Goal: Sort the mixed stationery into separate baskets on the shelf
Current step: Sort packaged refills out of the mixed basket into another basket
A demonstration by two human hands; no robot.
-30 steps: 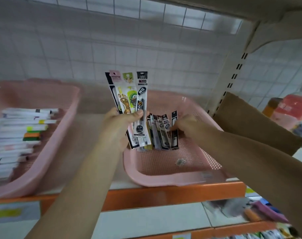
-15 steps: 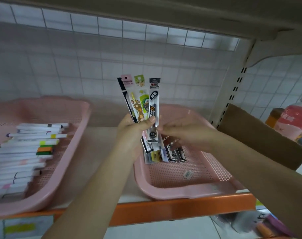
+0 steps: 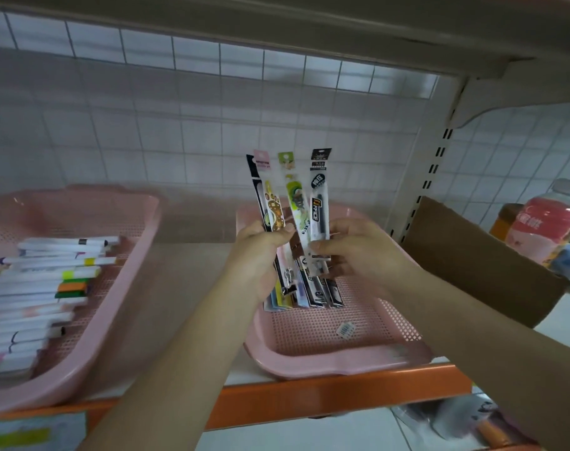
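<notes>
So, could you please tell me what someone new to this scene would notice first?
A fan of packaged pens held upright at centre draws the eye first, gripped by the left hand and pinched by the right hand above the right pink basket. To the left, a second pink basket holds rows of white markers.

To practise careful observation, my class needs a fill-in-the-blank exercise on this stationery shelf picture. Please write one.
The markers lie in a ___ basket.
The left hand grips several pen packs, spread like a ___.
The right hand pinches the black pen pack printed ___.
The shelf's front edge is ___.
Missing: pink; fan; OFFICE; orange
</notes>
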